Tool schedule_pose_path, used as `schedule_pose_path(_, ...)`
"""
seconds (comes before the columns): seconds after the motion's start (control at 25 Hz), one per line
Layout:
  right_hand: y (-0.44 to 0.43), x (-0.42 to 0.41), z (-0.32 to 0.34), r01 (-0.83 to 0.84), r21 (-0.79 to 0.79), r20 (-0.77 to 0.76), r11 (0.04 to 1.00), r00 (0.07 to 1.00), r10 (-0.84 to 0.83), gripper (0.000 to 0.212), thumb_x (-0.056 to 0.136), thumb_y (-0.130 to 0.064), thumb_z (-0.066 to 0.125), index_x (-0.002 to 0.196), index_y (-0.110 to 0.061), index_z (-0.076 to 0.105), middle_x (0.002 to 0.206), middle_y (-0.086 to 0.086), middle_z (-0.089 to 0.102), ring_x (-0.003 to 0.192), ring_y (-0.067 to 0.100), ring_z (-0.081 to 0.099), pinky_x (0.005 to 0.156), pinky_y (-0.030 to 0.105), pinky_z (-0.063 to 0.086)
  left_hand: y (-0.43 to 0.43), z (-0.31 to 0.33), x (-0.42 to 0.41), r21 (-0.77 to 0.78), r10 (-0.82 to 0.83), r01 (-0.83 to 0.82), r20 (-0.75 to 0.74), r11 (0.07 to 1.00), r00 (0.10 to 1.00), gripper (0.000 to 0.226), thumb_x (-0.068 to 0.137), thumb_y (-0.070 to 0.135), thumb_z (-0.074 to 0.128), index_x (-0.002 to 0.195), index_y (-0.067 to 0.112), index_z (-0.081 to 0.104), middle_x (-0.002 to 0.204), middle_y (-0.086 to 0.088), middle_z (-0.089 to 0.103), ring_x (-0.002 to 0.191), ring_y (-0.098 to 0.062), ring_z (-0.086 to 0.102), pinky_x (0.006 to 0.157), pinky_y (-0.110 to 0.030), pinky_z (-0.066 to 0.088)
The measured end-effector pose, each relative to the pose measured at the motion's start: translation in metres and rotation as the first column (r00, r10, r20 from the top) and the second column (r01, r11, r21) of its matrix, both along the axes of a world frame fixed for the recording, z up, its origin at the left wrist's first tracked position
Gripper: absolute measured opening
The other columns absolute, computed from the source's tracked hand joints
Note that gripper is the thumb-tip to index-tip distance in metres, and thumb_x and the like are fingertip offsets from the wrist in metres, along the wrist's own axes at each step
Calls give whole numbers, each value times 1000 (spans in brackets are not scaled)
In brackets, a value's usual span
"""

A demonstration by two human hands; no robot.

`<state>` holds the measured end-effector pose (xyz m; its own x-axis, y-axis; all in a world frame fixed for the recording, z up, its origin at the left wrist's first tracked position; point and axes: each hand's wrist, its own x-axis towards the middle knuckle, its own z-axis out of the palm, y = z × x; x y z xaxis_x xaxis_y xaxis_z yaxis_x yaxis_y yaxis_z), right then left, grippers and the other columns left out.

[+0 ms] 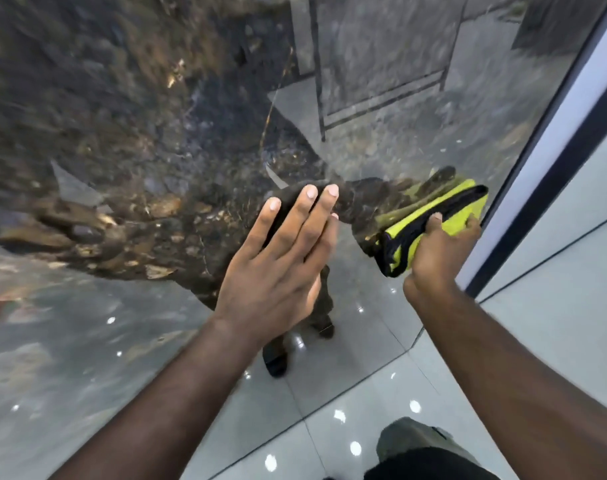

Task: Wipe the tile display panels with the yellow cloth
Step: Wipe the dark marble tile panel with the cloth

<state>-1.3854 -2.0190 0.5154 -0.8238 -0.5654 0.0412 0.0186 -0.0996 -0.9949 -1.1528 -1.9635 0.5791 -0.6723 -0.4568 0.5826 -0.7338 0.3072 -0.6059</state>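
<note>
nearest the lens, a knee (409,441) in grey trousers shows above pale glossy floor tiles (555,341). left hand (278,258) lies flat on the dark marbled tile display panel (122,133), fingers straight and together, holding nothing. right hand (437,258), just beside it, grips the folded yellow cloth (430,202) with dark edging, pressed against the panel near its right edge, beside a white frame strip (572,109).
</note>
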Motion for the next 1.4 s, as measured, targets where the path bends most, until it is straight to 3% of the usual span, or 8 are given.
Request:
schedule_pose_path(0.12,21,12,15,-189,-226,-540,956,841,39,60,99,-7,67,151,-20,39,148,-7,40,140,15,42,119,29,33,-1,-1,-3,-16,23,-23,28,1000,999,70,102,29,54,166,8,39,180,-10,21,166,-28,23,137,-53,5)
schedule_pose_path(0.28,3,-4,19,-86,-124,-205,989,977,59,61,101,-10,62,157,-17,38,154,-5,37,144,11,34,127,37,26,-11,3,-17,-34,24,-22,61,999,998,74,100,32,57,167,10,37,181,-10,17,166,-28,17,136,-54,-1)
schedule_pose_path(0.44,8,-20,12,-241,-231,-591,943,804,61,63,96,-8,71,151,-15,42,147,-3,43,136,15,44,117,31,35,-28,-5,-43,-107,51,-41,91,993,995,72,100,32,58,166,11,41,180,-7,23,166,-24,19,136,-52,-3)
schedule_pose_path(0.6,-12,-43,-5,-97,-98,-43,990,995,93,66,96,-24,69,154,-20,37,150,-12,40,134,-8,40,123,29,33,-37,-19,-65,-113,26,-14,113,993,993,75,97,33,62,166,10,42,177,-3,31,163,-20,26,135,-49,2)
schedule_pose_path(0.8,-2,-49,-71,-170,-62,-31,983,985,169,63,100,-2,69,152,-8,34,151,-16,42,141,8,47,116,22,38,-50,-29,-76,-111,-8,49,342,993,940,79,96,45,62,165,11,44,173,0,40,159,-16,35,131,-44,15)
schedule_pose_path(0.92,-1,-50,-107,-264,179,234,948,947,219,60,101,1,64,151,-2,31,140,-4,40,121,2,47,90,-8,28,-51,-29,-72,-71,-22,57,423,996,906,78,98,49,63,164,10,46,172,-2,42,158,-17,36,130,-43,17)
schedule_pose_path(1.12,10,-67,-146,-410,300,298,861,898,324,58,98,-7,72,142,-15,35,132,2,57,107,15,64,94,35,54,-50,-30,-75,-60,-57,88,390,994,919,72,100,47,64,159,8,53,167,-6,48,154,-23,47,127,-45,29)
schedule_pose_path(1.4,3,-82,-140,-402,393,337,827,900,277,56,96,-13,77,137,-14,37,115,2,64,88,15,65,77,29,50,-51,-32,-76,-81,-41,81,409,993,912,66,105,47,57,158,7,55,167,-9,49,153,-26,47,126,-47,30)
